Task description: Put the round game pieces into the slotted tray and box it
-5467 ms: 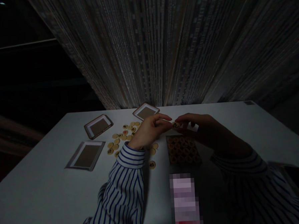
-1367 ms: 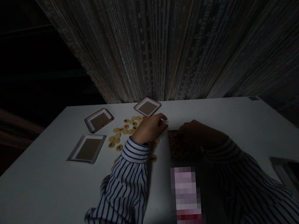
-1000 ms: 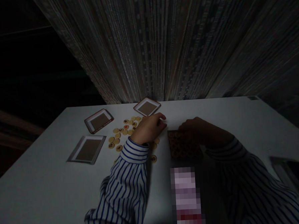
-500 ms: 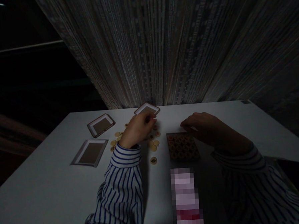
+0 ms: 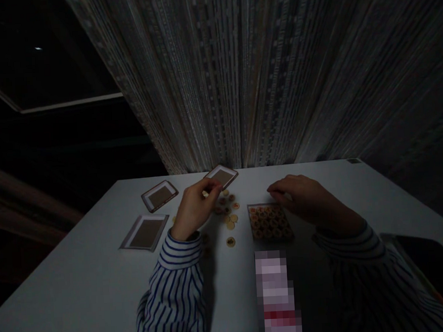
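Round wooden xiangqi pieces (image 5: pixel 230 242) lie loose in the middle of the white table, some face up with characters, others plain. My left hand (image 5: pixel 194 204) hovers over them, thumb and fingertips brought together; what they pinch, if anything, is hidden. A shallow square tray (image 5: pixel 272 223) to the right holds several rows of the pieces. Over its far right corner is my right hand (image 5: pixel 301 196), its fingers bent and pressed together, and in the dim light I cannot make out whether something is between them.
Three box parts with brown bottoms lie around: one (image 5: pixel 149 232) at the near left, another (image 5: pixel 159 195) behind it, the third (image 5: pixel 224 176) at the far edge. A dark flat object (image 5: pixel 430 259) rests at the right. A string curtain (image 5: pixel 231 76) hangs behind the table.
My left hand has shifted slightly left and towards me, uncovering more loose pieces. My right hand stays by the tray. The whole view has tilted a little upward.
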Tool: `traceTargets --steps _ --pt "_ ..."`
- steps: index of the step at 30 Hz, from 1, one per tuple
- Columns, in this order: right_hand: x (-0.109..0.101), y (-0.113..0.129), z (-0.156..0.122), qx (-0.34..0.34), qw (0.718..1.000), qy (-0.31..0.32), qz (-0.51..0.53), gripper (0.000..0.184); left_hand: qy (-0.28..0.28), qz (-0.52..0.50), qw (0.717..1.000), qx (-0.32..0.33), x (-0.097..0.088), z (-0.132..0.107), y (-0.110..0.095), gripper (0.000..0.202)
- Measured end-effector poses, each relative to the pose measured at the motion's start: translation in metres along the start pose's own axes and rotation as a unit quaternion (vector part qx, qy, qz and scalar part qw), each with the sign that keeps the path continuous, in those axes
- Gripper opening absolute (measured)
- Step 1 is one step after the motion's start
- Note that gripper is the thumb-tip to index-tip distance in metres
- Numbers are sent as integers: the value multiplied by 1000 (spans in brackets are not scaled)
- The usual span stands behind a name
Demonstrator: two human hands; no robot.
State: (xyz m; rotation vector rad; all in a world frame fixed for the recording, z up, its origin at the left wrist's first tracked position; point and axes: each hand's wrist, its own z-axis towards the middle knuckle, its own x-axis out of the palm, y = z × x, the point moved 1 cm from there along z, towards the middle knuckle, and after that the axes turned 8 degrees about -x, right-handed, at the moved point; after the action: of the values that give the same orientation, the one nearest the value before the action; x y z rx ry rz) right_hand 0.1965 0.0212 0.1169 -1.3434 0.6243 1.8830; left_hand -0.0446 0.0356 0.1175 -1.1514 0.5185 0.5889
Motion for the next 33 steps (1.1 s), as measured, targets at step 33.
traceTargets --steps 33 --pt "39 25 17 -79 991 106 -28 21 140 128 982 17 50 -80 51 26"
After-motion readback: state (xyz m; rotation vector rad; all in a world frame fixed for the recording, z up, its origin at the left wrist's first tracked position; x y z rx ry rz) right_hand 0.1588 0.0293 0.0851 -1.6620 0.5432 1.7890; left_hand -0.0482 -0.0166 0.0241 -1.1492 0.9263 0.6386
